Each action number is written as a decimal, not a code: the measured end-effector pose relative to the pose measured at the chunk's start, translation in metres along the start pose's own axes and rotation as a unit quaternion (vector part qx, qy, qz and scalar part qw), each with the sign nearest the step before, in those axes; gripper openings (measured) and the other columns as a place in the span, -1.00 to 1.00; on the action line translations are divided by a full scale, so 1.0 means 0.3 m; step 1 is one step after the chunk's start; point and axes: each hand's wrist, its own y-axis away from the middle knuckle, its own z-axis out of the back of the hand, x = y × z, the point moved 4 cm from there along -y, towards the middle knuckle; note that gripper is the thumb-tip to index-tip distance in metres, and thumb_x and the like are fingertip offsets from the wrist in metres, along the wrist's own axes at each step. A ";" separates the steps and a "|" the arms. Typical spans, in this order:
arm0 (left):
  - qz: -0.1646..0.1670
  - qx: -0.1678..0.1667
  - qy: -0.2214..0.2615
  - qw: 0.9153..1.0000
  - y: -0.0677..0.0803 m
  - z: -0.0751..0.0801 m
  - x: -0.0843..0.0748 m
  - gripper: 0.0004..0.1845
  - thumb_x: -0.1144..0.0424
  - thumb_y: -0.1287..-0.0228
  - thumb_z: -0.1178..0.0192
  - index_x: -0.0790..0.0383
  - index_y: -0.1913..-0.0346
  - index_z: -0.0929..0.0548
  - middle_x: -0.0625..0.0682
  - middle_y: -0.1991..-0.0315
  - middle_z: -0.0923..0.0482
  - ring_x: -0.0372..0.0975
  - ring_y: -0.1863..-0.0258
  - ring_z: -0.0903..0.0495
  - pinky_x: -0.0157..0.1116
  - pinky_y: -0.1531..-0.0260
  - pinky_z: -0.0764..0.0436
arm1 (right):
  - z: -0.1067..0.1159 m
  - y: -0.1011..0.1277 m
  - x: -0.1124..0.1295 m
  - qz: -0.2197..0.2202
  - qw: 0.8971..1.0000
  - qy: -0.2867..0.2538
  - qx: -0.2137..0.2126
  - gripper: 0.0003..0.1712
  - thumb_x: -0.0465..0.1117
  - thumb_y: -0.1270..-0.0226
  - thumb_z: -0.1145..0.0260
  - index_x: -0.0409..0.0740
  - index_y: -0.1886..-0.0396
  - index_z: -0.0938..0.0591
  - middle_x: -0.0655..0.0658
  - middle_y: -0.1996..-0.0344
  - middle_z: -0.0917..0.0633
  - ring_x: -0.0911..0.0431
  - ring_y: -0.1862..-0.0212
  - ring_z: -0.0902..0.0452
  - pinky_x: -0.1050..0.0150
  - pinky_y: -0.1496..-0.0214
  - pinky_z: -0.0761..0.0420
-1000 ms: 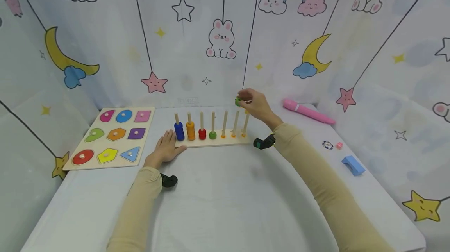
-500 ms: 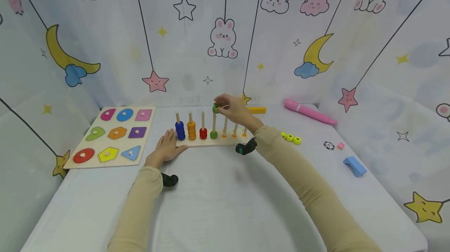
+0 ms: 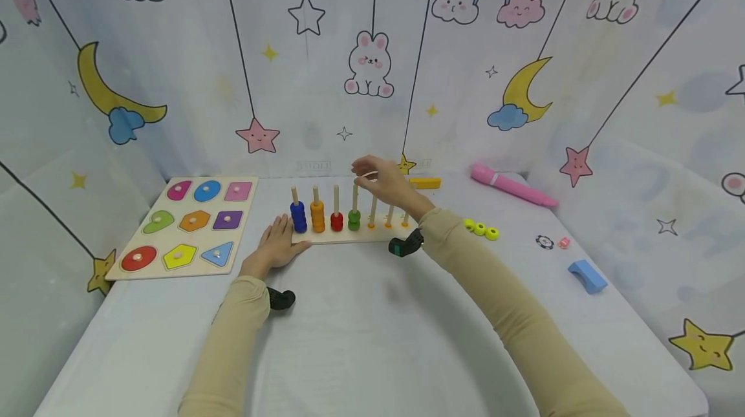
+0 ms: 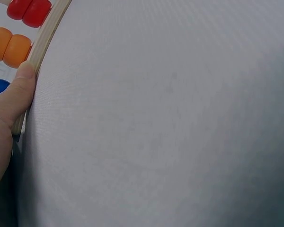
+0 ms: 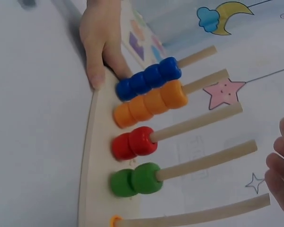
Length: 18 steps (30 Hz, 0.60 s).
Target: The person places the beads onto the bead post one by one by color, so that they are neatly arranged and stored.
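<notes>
Beads: four blue (image 5: 149,78), two green (image 5: 136,179); right hand (image 3: 388,183) released, left hand (image 3: 275,249) flat.

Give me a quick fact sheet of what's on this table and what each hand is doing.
Main toy: wooden peg board with seven upright pegs
Beads on pegs: four blue beads, three orange beads, two red beads, two green beads
Left hand: rests flat against the board's left end
Right hand: open above the pegs, holding nothing
Left of board: wooden shape puzzle with coloured pieces
Right of board: three loose yellow beads, pink pen-like toy, blue arch block
</notes>
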 end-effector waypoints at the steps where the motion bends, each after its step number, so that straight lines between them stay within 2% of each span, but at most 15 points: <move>1: 0.001 0.002 -0.003 1.000 -0.001 -0.002 0.001 -0.05 -0.19 -0.40 0.15 0.58 -0.40 0.22 0.43 -0.44 0.38 0.16 -0.42 0.40 0.04 -0.36 0.38 | 0.005 0.002 -0.003 0.000 1.000 0.000 -0.003 -0.67 -0.32 -0.30 -0.27 -0.27 -0.05 -0.53 -0.14 0.07 -0.64 0.12 0.03 -0.56 0.43 -0.02 -0.53; 7: 0.005 0.005 0.003 1.000 -0.009 -0.005 0.005 -0.04 -0.20 -0.39 0.14 0.57 -0.41 0.21 0.42 -0.44 0.38 0.15 -0.43 0.40 0.04 -0.36 0.38 | 0.066 0.030 -0.040 -0.006 1.000 -0.004 -0.030 -0.68 -0.35 -0.30 -0.25 -0.30 -0.04 -0.53 -0.19 0.07 -0.64 0.06 0.03 -0.57 0.36 -0.03 -0.55; 11: 0.007 0.005 0.001 1.000 -0.027 -0.016 0.025 -0.03 -0.22 -0.38 0.13 0.54 -0.42 0.22 0.40 -0.45 0.39 0.15 -0.43 0.40 0.05 -0.36 0.38 | 0.148 0.073 -0.115 -0.029 0.997 0.007 -0.065 -0.69 -0.35 -0.30 -0.25 -0.29 -0.04 -0.54 -0.19 0.09 -0.66 0.04 0.04 -0.59 0.31 -0.02 -0.57; 15: 0.008 0.006 -0.002 1.000 -0.045 -0.033 0.050 0.00 -0.27 -0.36 0.15 0.52 -0.43 0.23 0.38 -0.45 0.40 0.15 -0.43 0.40 0.05 -0.36 0.37 | 0.248 0.151 -0.233 -0.079 0.993 0.012 -0.092 -0.67 -0.31 -0.31 -0.26 -0.29 -0.05 -0.54 -0.20 0.08 -0.66 0.01 0.03 -0.59 0.23 -0.05 -0.57; 18: 0.006 0.004 0.000 1.000 -0.049 -0.037 0.056 0.01 -0.28 -0.35 0.15 0.52 -0.43 0.23 0.38 -0.45 0.39 0.15 -0.43 0.40 0.06 -0.36 0.37 | 0.322 0.240 -0.328 -0.137 0.986 0.023 -0.090 -0.63 -0.24 -0.34 -0.25 -0.25 -0.10 -0.51 -0.19 0.02 -0.63 0.00 -0.02 -0.55 0.16 -0.11 -0.53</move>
